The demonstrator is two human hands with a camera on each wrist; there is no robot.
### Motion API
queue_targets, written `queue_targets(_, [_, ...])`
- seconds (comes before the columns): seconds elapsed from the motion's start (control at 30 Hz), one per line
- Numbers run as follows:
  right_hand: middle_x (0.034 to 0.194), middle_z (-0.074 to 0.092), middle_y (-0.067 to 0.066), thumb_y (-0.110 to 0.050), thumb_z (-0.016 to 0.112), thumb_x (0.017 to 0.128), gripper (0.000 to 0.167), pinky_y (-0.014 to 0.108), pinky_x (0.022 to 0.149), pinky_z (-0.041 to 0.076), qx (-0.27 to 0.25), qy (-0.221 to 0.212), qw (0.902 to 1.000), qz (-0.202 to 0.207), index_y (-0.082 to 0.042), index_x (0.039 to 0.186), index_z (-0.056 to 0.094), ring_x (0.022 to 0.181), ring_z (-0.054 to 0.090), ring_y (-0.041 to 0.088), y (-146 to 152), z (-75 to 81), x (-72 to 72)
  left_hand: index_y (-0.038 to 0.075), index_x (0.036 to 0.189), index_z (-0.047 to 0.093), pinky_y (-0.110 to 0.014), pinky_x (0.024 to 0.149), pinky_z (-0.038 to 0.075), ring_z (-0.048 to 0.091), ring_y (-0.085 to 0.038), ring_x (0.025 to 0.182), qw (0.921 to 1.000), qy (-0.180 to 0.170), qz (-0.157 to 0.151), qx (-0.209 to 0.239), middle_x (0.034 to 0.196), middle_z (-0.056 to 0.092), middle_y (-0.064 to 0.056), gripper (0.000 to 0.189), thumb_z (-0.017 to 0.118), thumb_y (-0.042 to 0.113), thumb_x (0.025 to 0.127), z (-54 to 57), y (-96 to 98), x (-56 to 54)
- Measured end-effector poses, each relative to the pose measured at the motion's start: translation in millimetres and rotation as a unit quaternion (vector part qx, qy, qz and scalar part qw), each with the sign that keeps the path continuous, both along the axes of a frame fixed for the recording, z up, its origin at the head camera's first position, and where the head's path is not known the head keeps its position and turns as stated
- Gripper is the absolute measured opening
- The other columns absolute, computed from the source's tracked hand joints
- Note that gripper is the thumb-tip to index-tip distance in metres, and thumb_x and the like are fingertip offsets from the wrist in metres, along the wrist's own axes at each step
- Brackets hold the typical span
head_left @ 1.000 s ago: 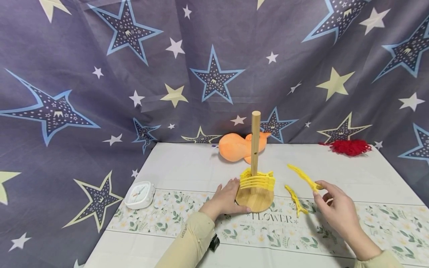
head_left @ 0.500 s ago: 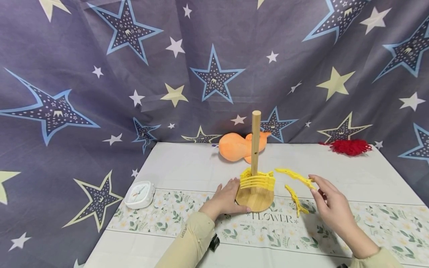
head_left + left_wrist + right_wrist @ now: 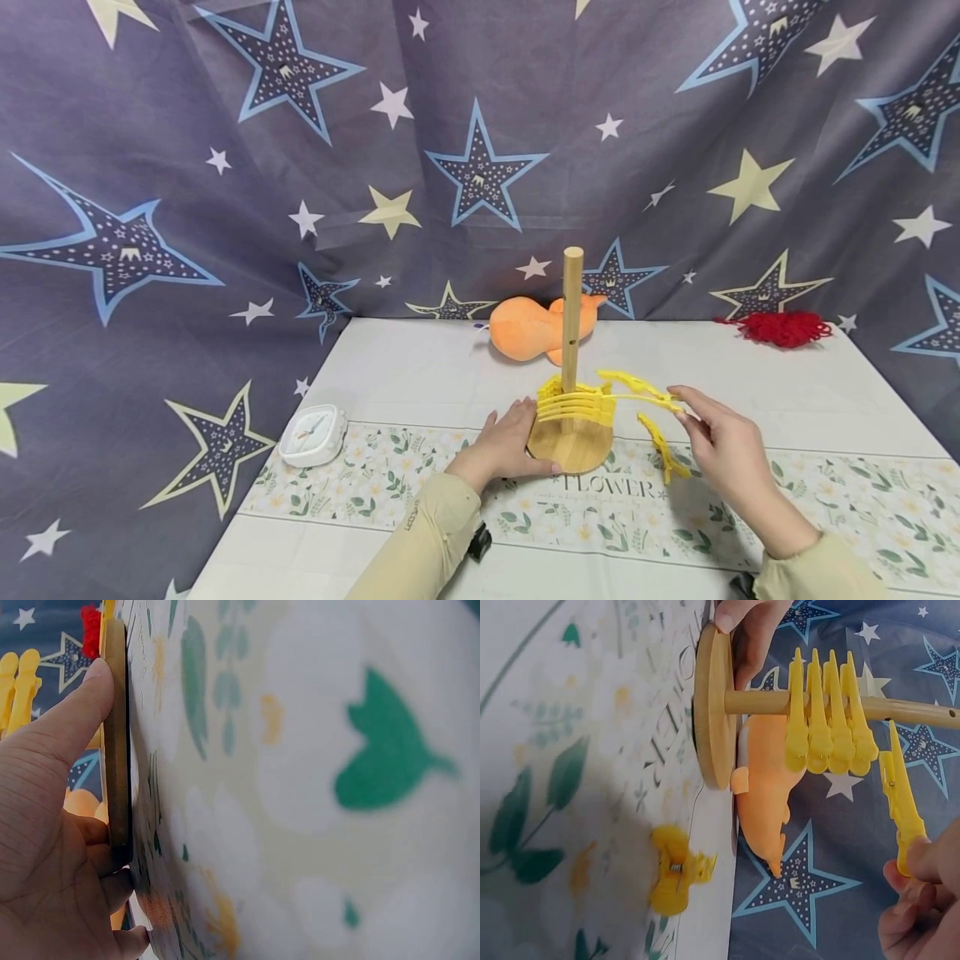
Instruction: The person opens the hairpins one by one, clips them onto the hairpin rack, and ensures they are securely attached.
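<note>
Upright on the table stands a wooden post (image 3: 572,325) with a round base (image 3: 576,454). Around the base's left edge my left hand (image 3: 506,446) holds on, thumb in front and fingers along the far side. Several yellow hair clips (image 3: 819,742) are clamped on the lower post in a stack. My right hand (image 3: 731,454) pinches another yellow hair clip (image 3: 633,383) by its handle end, its jaws spread and pointing left. In the head view the tips of that clip overlap the stack's right side. One more yellow clip (image 3: 660,448) lies on the table right of the base.
Behind the post an orange plush toy (image 3: 522,329) lies on the table. A bundle of red yarn (image 3: 786,330) is at the back right, and a white clock (image 3: 312,437) at the left edge. A star-patterned curtain (image 3: 480,167) hangs behind the table.
My right hand has moved left with its hair clip, turning the clip toward the post; its jaws now show spread. The left hand has stayed on the base.
</note>
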State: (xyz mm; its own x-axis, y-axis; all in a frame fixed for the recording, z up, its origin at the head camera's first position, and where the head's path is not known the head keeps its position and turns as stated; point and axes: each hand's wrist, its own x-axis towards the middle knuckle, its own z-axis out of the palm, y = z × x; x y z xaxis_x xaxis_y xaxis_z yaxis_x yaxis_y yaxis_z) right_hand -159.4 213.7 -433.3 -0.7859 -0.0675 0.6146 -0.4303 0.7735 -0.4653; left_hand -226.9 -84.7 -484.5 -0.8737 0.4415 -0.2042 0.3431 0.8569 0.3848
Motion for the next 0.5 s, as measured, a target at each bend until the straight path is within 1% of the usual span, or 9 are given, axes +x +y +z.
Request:
queue_targets(0.07, [0.105, 0.071, 0.014, 0.005, 0.07, 0.086, 0.036, 0.022, 0.039, 0.03, -0.001, 0.004, 1.0, -0.002, -0.008, 0.119, 0.07, 0.044, 0.029, 0.0, -3.7, 0.8, -3.1, 0.006, 0.157, 0.015, -0.052, 0.118, 0.01, 0.014, -0.023, 0.148, 1.0, 0.0, 0.001, 0.001, 0.162, 0.017, -0.01, 0.113, 0.069, 0.067, 0.077, 0.1, 0.1, -0.1])
queue_targets(0.2, [0.091, 0.072, 0.01, 0.005, 0.071, 0.085, 0.033, 0.022, 0.041, 0.031, 0.0, 0.003, 1.0, -0.004, -0.008, 0.115, 0.072, 0.044, 0.03, 0.001, -11.6, 1.9, -9.6, 0.006, 0.157, 0.015, -0.052, 0.118, 0.009, 0.013, -0.023, 0.149, 1.0, -0.002, 0.001, 0.002, 0.162, 0.016, -0.01, 0.113, 0.069, 0.066, 0.078, 0.9, -0.1, 0.1])
queue_targets(0.33, [0.086, 0.072, 0.008, 0.003, 0.07, 0.086, 0.03, 0.022, 0.042, 0.031, 0.005, -0.006, 0.9999, -0.006, -0.008, 0.114, 0.072, 0.044, 0.03, 0.003, -19.8, 2.5, -15.9, 0.007, 0.157, 0.015, -0.052, 0.118, 0.01, 0.013, -0.023, 0.149, 1.0, -0.003, 0.002, 0.001, 0.162, 0.016, -0.009, 0.112, 0.069, 0.066, 0.078, 1.5, -0.4, 0.9])
queue_targets(0.5, [0.079, 0.071, 0.007, -0.001, 0.07, 0.088, 0.028, 0.023, 0.042, 0.03, 0.009, -0.019, 0.9996, -0.019, -0.009, 0.114, 0.073, 0.042, 0.03, 0.005, -29.1, 4.9, -22.1, 0.007, 0.157, 0.015, -0.052, 0.118, 0.01, 0.013, -0.023, 0.149, 1.0, -0.005, 0.0, -0.002, 0.162, 0.016, -0.009, 0.112, 0.069, 0.065, 0.078, 4.0, 0.2, 2.6])
